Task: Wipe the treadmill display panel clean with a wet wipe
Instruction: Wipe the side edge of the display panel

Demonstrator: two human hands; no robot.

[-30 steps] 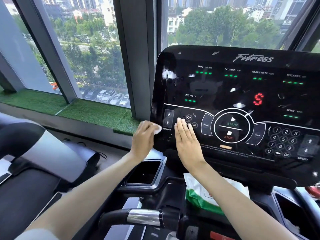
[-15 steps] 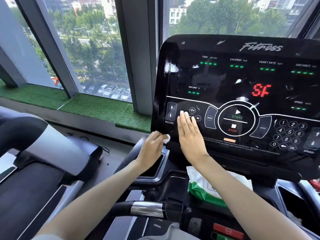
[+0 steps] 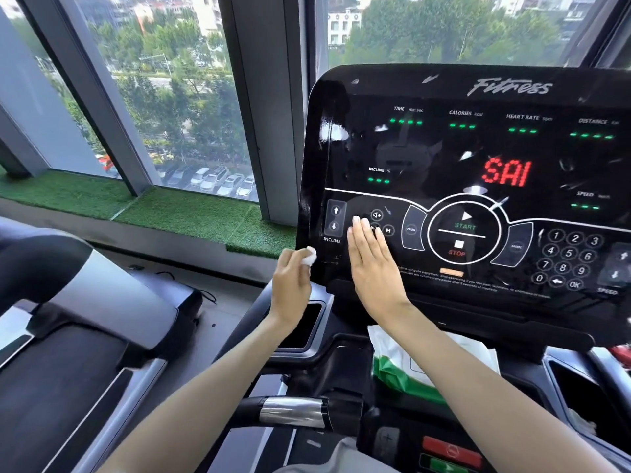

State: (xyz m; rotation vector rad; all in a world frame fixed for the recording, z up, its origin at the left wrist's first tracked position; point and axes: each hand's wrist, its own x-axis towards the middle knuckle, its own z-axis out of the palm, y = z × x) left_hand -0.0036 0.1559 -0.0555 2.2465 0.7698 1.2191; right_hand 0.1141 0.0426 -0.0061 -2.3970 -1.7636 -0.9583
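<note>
**Gym window side: wipe meets treadmill panel**

Tall windows [image 3: 170, 97] over a car park back a black treadmill display panel [image 3: 444, 148]. The left hand [image 3: 290, 285] pinches a balled white wet wipe [image 3: 310, 257] at its fingertips, against the panel's lower left corner just under the INCLINE label. The right hand [image 3: 375, 264] lies flat on the panel beside it, fingers straight and close together. A green-and-white wipes pack [image 3: 399, 370] sits below.
</note>
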